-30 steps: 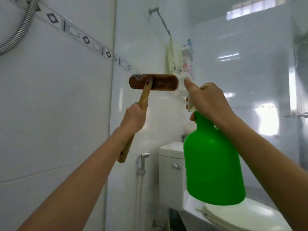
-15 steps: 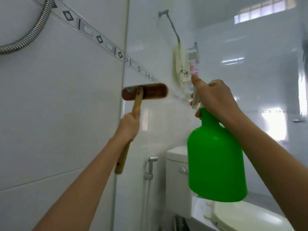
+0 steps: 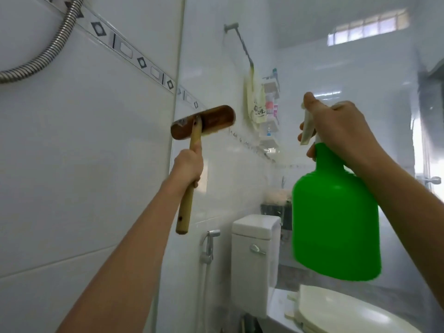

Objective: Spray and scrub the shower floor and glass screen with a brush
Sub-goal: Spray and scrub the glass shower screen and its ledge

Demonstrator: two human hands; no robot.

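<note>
My left hand (image 3: 188, 165) grips the pale wooden handle of a scrub brush (image 3: 203, 122). Its dark brown head is pressed flat against the glass screen (image 3: 223, 169), at the screen's left edge where it meets the tiled wall. My right hand (image 3: 336, 127) is wrapped around the white trigger head of a green spray bottle (image 3: 336, 227), held upright at chest height in front of the glass. The shower floor is out of view.
A metal shower hose (image 3: 48, 49) curves across the tiled wall at top left. Behind the glass are a white toilet tank (image 3: 254, 255), the toilet lid (image 3: 348, 311), a bidet sprayer (image 3: 210, 243), a hanging cloth (image 3: 255, 102) and a corner shelf of bottles (image 3: 271, 111).
The brush has slid left and down along the glass to its left edge. The green bottle has stayed in about the same spot while my view has turned to the right.
</note>
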